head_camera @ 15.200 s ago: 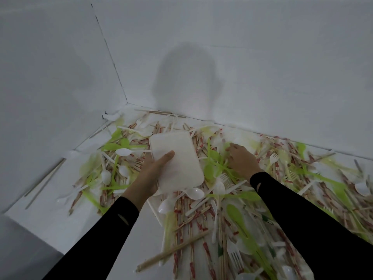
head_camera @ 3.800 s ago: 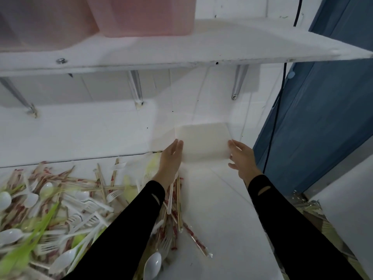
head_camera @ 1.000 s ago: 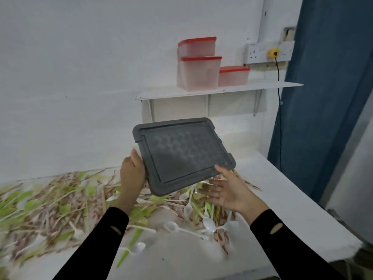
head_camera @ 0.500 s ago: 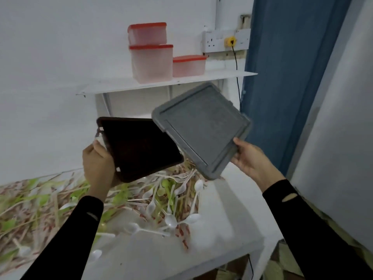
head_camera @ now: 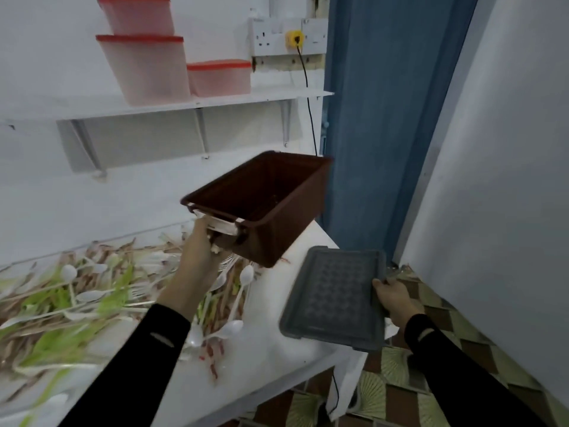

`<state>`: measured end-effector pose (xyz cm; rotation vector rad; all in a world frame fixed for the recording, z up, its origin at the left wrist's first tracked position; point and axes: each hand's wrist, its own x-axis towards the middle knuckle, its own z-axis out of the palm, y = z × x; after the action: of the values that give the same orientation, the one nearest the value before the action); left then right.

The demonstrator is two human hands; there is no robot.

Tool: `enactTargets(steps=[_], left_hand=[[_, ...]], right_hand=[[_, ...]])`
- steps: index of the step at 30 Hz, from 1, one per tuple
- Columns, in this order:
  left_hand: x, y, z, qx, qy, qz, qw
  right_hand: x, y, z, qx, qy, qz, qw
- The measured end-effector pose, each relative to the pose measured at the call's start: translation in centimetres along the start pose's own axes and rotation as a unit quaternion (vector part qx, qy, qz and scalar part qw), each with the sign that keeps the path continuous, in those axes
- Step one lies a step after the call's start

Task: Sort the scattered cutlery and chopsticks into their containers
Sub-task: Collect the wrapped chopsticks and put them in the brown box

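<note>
Brown box is up in the air over the table's right end, tipped so its open mouth faces me. My left hand is clamped on the pale latch at its near short end. Over to the lid: grey and lying nearly flat over the table's right edge. My right hand pinches its right rim, thumb on top. Whether it touches the table, I can't tell. Below the box, white spoons, wrapped chopsticks and blurred green pieces lie heaped across the left and middle of the table. On the wall shelf above stand three red-lidded tubs, two of them stacked.
</note>
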<state>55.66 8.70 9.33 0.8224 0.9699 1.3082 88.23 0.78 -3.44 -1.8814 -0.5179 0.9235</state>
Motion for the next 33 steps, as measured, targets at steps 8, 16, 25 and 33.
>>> enactTargets(steps=[8, 16, 25, 33], left_hand=[[-4.6, -10.6, 5.4, -0.028, 0.005, -0.106, 0.994], [-8.0, -14.0, 4.9, 0.025, 0.044, -0.144, 0.988], [-5.0, -12.8, 2.5, 0.068, -0.037, -0.137, 0.988], [0.0, -11.1, -3.6, 0.224, -0.114, -0.1, 0.963]], right_hand=[[-3.6, -4.0, 0.3, 0.121, -0.097, -0.029, 0.987], [-3.3, -4.6, -1.0, 0.047, -0.128, -0.117, 0.984], [-2.1, -2.6, -1.7, 0.024, -0.144, -0.107, 0.983], [-4.6, -5.3, 1.8, -0.158, 0.107, -0.287, 0.939]])
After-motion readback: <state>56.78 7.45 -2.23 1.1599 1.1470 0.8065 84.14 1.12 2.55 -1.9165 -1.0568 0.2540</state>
